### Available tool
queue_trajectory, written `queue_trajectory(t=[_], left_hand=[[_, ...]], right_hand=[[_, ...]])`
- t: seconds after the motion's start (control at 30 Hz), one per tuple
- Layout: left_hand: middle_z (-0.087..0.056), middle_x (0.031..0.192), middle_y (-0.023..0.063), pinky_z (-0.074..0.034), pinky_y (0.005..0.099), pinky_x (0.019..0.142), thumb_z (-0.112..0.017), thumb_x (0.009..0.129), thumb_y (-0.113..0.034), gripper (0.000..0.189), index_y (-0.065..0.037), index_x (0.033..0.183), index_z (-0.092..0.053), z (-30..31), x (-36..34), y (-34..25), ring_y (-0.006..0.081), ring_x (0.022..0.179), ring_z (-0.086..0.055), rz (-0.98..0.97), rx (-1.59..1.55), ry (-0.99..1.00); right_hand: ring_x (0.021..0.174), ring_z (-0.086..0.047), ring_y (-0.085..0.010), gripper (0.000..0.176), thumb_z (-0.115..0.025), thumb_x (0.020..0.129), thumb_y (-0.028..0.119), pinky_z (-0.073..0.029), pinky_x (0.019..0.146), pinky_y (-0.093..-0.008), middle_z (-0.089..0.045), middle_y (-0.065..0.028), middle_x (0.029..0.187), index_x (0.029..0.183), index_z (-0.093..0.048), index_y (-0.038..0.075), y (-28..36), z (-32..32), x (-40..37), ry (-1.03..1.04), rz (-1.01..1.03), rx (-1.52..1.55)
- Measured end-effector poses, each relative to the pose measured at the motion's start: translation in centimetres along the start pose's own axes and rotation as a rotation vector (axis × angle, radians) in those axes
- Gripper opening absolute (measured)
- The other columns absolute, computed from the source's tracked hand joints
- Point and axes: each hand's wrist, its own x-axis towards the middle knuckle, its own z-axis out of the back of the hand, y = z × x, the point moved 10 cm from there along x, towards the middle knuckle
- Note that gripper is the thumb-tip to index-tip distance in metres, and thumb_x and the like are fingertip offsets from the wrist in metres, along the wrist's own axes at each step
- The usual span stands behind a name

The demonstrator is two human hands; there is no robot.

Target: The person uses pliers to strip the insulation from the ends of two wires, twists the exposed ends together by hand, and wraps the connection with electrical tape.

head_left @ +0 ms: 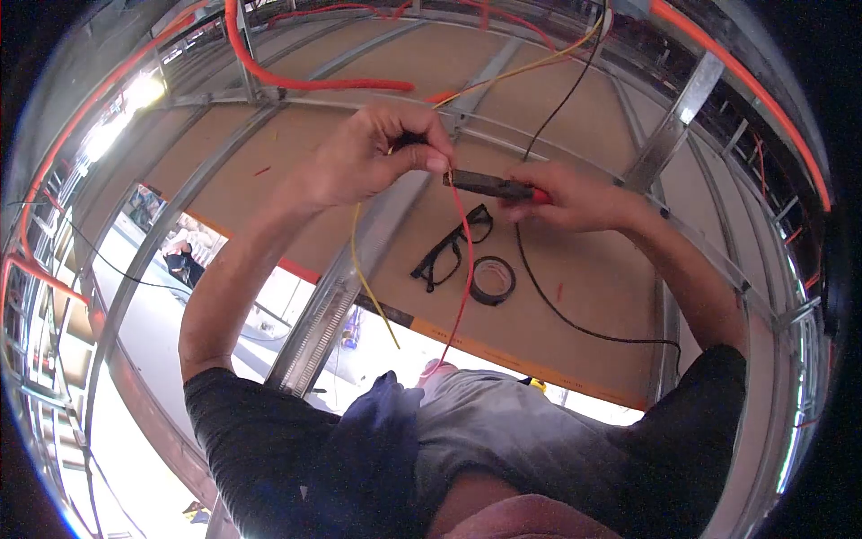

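Observation:
My left hand (386,153) is closed, thumb and forefinger pinching electrical wires at the pliers' tip. From this pinch a thin red wire (467,247) hangs down, and a yellow wire (368,283) trails below the hand. My right hand (561,196) grips a pair of pliers (485,184) with dark jaws and red handles. The jaws point left and meet the wires right at my left fingertips; exactly what they bite is too small to tell. A black wire (575,325) runs down behind my right hand and curves right.
Black-framed eyeglasses (451,248) and a roll of black tape (493,280) lie on the brown board (575,269) below my hands. Metal framing studs (328,314) cross the board. Orange conduit (332,84) hangs above. Bright openings show a lower level beyond the board's near edge.

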Motion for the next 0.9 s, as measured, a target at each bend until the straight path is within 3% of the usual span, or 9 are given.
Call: queue_trajectory(t=[0.2, 0.33, 0.4, 0.43, 0.5, 0.63, 0.73, 0.8, 0.9], left_hand=[[-0.068, 0.087, 0.0039, -0.050, 0.0258, 0.082, -0.064, 0.092, -0.004, 0.005, 0.000, 0.094, -0.066, 0.0, 0.2, 1.0, 0.0108, 0.086, -0.064, 0.006, 0.097, 0.000], [-0.068, 0.089, 0.0035, -0.050, 0.0259, 0.083, -0.064, 0.093, -0.006, 0.007, 0.000, 0.096, -0.067, 0.0, 0.5, 1.2, 0.0108, 0.086, -0.063, -0.021, 0.058, 0.011], [-0.068, 0.090, 0.0032, -0.050, 0.0259, 0.083, -0.064, 0.093, -0.006, 0.007, 0.000, 0.096, -0.067, -0.1, 0.8, 1.3, 0.0105, 0.086, -0.063, -0.020, 0.034, 0.019], [-0.068, 0.090, 0.0029, -0.050, 0.0257, 0.083, -0.064, 0.093, -0.006, 0.007, 0.000, 0.096, -0.067, 0.0, 0.8, 1.6, 0.0101, 0.087, -0.063, -0.005, 0.027, 0.004], [-0.068, 0.090, 0.0026, -0.049, 0.0256, 0.083, -0.064, 0.093, -0.006, 0.007, 0.000, 0.096, -0.067, 0.1, 1.0, 1.7, 0.0096, 0.087, -0.062, 0.012, 0.019, -0.007], [-0.068, 0.091, 0.0026, -0.049, 0.0260, 0.082, -0.066, 0.092, -0.009, 0.008, -0.001, 0.094, -0.067, 0.6, 1.0, 1.3, 0.0096, 0.087, -0.062, 0.015, -0.021, -0.039], [-0.068, 0.091, 0.0026, -0.050, 0.0266, 0.081, -0.067, 0.092, -0.011, 0.009, -0.002, 0.092, -0.068, 1.3, 1.2, 0.0, 0.0106, 0.088, -0.062, -0.027, 0.012, -0.073], [-0.068, 0.090, 0.0027, -0.050, 0.0265, 0.081, -0.067, 0.092, -0.011, 0.009, -0.002, 0.093, -0.068, 1.6, 1.6, -1.2, 0.0106, 0.088, -0.062, -0.075, 0.070, -0.082], [-0.070, 0.088, 0.0013, -0.049, 0.0248, 0.080, -0.066, 0.094, -0.012, 0.012, 0.000, 0.096, -0.069, 3.0, 2.8, -2.3, 0.0068, 0.085, -0.061, -0.123, 0.006, -0.128]], right_hand=[[0.093, -0.058, -0.0264, 0.029, -0.067, 0.089, 0.016, -0.046, 0.083, -0.0373, -0.063, -0.0131, 0.094, 0.112, -0.057, 0.001, -0.3, 2.3, -2.5, 0.065, -0.218, -0.241], [0.087, -0.060, -0.0221, 0.029, -0.066, 0.091, 0.019, -0.048, 0.079, -0.0349, -0.062, -0.0110, 0.093, 0.113, -0.057, 0.001, -1.4, 2.2, -4.2, 0.153, -0.313, -0.249], [0.079, -0.060, -0.0170, 0.028, -0.062, 0.096, 0.023, -0.050, 0.072, -0.0318, -0.061, -0.0068, 0.090, 0.114, -0.058, 0.002, -2.0, 1.6, -6.3, 0.279, -0.660, 0.018], [0.079, -0.060, -0.0170, 0.028, -0.062, 0.096, 0.023, -0.050, 0.072, -0.0318, -0.061, -0.0068, 0.090, 0.114, -0.058, 0.002, -1.5, 2.1, -6.8, 0.276, -0.663, 0.020], [0.073, -0.060, -0.0130, 0.029, -0.058, 0.099, 0.027, -0.050, 0.068, -0.0280, -0.060, -0.0024, 0.086, 0.115, -0.060, 0.004, -1.7, 2.7, -8.9, 0.135, -0.858, 0.381], [0.073, -0.060, -0.0127, 0.029, -0.058, 0.098, 0.026, -0.050, 0.069, -0.0262, -0.059, -0.0007, 0.083, 0.117, -0.060, 0.004, 2.9, 3.1, -9.1, -0.125, -0.596, 0.763], [0.073, -0.058, -0.0110, 0.029, -0.059, 0.098, 0.021, -0.049, 0.068, -0.0248, -0.060, -0.0004, 0.084, 0.122, -0.059, 0.004, 2.5, 0.5, -10.3, -0.219, -0.764, 0.484], [0.074, -0.059, -0.0094, 0.029, -0.057, 0.099, 0.016, -0.050, 0.069, -0.0255, -0.061, -0.0002, 0.088, 0.126, -0.057, 0.005, 3.5, -0.2, -9.0, -0.207, -0.538, 0.125], [0.075, -0.059, -0.0084, 0.029, -0.054, 0.100, 0.013, -0.051, 0.070, -0.0263, -0.062, -0.0002, 0.090, 0.127, -0.055, 0.005, 4.5, 0.2, -8.1, -0.256, -0.502, 0.009]])
